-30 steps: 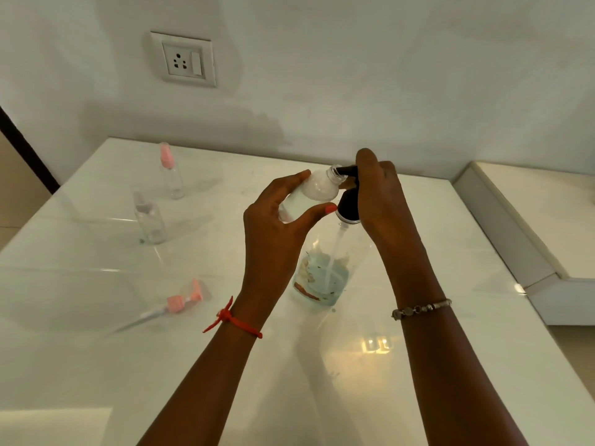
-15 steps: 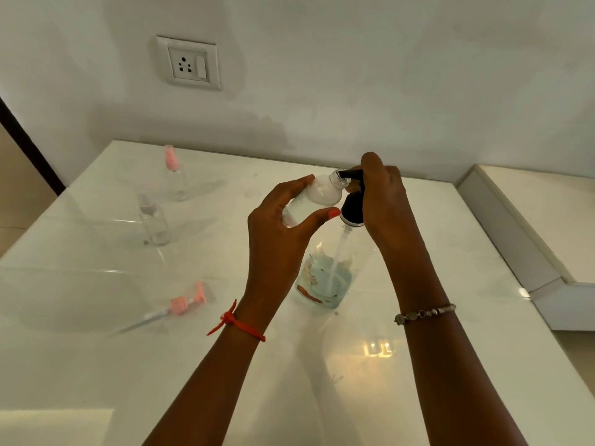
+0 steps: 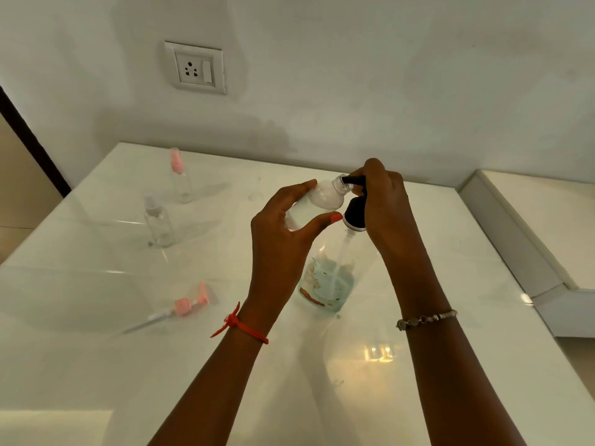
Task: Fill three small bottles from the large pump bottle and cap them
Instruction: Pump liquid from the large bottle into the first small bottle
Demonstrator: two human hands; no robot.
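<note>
- My left hand grips a small bottle, thumb on its near side and fingers curled over its far side. The bottle is tilted, its open neck pointing right and slightly up.
- The small bottle's mouth meets the black spout of the pump; the bottle looks milky white inside.
- My right hand is curled over the black pump head, fingers wrapped round its top. I cannot tell how far down it is pressed.
- The large pump bottle stands upright on the white counter, about midway across it and nearer the back edge. It is clear, with a little pale blue liquid at the bottom.
- Towards the counter's back left corner stands a small clear bottle with a pink cap.
- Nearer me, along the left edge, stands a second small clear bottle with a clear cap.
- A loose pink sprayer top with its dip tube lies flat on the counter, closer to the front than those two, left of my left wrist.
- A red thread is tied on my left wrist and a beaded bracelet sits on my right.
- A wall socket is set in the wall above the back edge.
</note>
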